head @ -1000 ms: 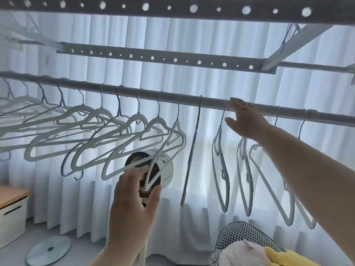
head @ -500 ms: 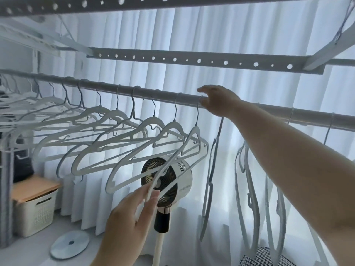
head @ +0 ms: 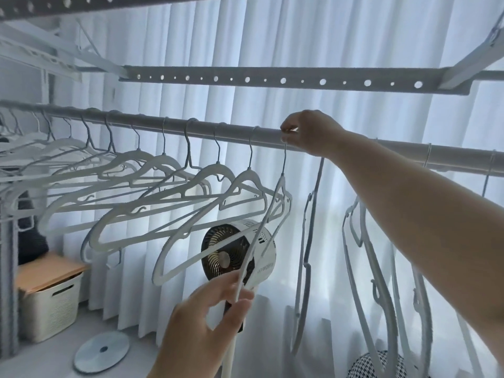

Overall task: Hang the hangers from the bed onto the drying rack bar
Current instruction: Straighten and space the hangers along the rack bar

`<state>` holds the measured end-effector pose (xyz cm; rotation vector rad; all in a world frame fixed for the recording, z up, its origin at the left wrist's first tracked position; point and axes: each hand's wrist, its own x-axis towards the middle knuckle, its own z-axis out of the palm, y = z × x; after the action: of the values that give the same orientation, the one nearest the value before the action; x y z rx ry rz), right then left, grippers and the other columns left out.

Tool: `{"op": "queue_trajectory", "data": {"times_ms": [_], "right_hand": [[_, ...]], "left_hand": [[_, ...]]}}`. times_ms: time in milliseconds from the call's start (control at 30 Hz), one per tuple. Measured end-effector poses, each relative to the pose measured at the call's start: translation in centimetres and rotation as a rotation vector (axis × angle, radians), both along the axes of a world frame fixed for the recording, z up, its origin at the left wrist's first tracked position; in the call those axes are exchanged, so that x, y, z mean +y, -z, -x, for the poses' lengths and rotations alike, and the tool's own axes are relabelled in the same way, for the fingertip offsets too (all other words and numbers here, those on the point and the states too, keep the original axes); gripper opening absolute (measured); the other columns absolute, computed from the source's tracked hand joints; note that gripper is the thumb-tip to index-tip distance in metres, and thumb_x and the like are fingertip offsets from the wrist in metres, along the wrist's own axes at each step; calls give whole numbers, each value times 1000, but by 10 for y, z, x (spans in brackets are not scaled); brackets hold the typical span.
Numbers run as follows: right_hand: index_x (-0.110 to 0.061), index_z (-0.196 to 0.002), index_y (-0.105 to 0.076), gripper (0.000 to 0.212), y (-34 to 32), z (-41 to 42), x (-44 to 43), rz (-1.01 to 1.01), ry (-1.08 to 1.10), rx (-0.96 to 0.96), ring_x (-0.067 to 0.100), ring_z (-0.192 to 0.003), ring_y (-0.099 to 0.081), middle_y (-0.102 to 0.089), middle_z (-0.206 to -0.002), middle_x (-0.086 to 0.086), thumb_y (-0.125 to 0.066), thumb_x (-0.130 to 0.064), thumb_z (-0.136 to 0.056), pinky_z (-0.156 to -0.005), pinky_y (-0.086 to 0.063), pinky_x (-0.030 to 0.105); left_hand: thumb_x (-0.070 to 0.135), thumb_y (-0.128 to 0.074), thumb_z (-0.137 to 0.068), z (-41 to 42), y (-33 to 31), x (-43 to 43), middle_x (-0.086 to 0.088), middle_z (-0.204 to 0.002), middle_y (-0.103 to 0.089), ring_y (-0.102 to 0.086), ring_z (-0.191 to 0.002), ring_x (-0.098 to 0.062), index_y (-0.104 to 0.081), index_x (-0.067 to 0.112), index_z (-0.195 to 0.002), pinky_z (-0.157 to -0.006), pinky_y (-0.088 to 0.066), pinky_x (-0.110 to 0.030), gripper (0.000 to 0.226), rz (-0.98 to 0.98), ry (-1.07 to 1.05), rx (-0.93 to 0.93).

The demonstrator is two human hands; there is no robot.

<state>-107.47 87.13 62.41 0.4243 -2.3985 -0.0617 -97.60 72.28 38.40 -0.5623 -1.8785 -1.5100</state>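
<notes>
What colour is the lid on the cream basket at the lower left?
The lid is light brown, like wood. The head view, the only one, shows it.

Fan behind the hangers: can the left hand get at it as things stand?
Probably not. The left hand is pinching the lower end of a white hanger, which hangs across the front of the pedestal fan. How far back the fan stands is unclear.

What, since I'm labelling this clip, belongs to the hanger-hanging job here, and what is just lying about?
Job: rack bar; held hanger; left hand pinching its lower end; right hand pinching its hook at the bar; hung hangers.
Lying about: fan; lidded basket; round disc on the floor; curtain.
</notes>
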Motion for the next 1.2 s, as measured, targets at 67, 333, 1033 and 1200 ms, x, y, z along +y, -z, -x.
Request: {"op": "queue_trajectory", "data": {"times_ms": [67,333,1033,1200], "right_hand": [[-9,-118,-57,29,1,-1,-1,8,4,-5,28,-112,-51,-59,-120,11,-47,-19,-93,-84,-38,30],[-9,-118,-57,29,4,-5,-9,14,53,19,30,-113,-50,-59,-122,11,-45,-18,-93,-89,-39,33],[-11,-121,-55,30,8,-16,-28,142,158,-21,29,-111,-51,-58,-122,12,-43,-17,-94,-83,-37,28],[-10,-122,-54,31,10,-17,-30,135,180,-18,29,-114,-49,-57,-124,12,-41,-16,-94,-90,-38,31]], "left_hand": [[94,-35,-47,3,2,0,34,-78,-66,-57,-90,18,-46,70,-97,-75,-36,6,57,31,18,-16],[90,-36,-54,7,3,-7,38,-84,-64,-56,-91,19,-53,64,-97,-78,-34,6,54,84,166,7],[68,-36,-82,20,-6,-69,25,-92,-51,-46,-87,5,-49,32,-107,-84,-33,-1,46,70,-225,313],[54,-44,-67,32,-1,-59,39,-77,-58,-52,-84,20,-51,41,-104,-72,-46,-7,40,39,-167,166]]}}
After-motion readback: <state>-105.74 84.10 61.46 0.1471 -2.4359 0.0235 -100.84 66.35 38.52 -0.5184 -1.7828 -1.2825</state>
